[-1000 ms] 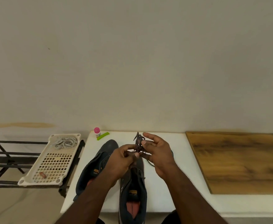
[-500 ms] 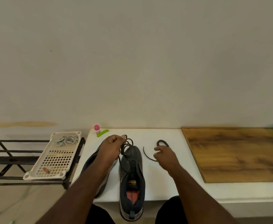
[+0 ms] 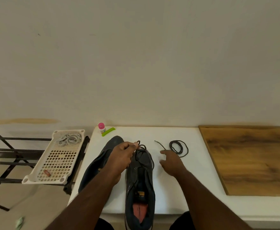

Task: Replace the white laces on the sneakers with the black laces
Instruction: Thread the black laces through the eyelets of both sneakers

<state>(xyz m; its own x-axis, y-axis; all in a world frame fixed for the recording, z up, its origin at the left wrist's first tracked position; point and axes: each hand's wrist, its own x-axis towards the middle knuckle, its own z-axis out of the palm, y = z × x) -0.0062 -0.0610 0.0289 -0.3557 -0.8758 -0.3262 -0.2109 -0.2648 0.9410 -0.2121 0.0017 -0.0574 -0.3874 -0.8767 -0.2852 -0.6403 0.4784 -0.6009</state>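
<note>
Because the black lace is thin, limp cord, we judge it light and floppy, best pinched close to its stiff tip for threading; our left hand does that at centre frame, its grip clamped on the lace end above the toe of the nearer sneaker, wrist raised, forearm running in from the lower left; the lace trails loosely through the eyelets; our right hand hovers right of centre, fingers apart and holding nothing, reaching toward the coiled second black lace on the white counter; the other sneaker lies left, mostly behind our left arm; the white laces sit in the tray at left.
</note>
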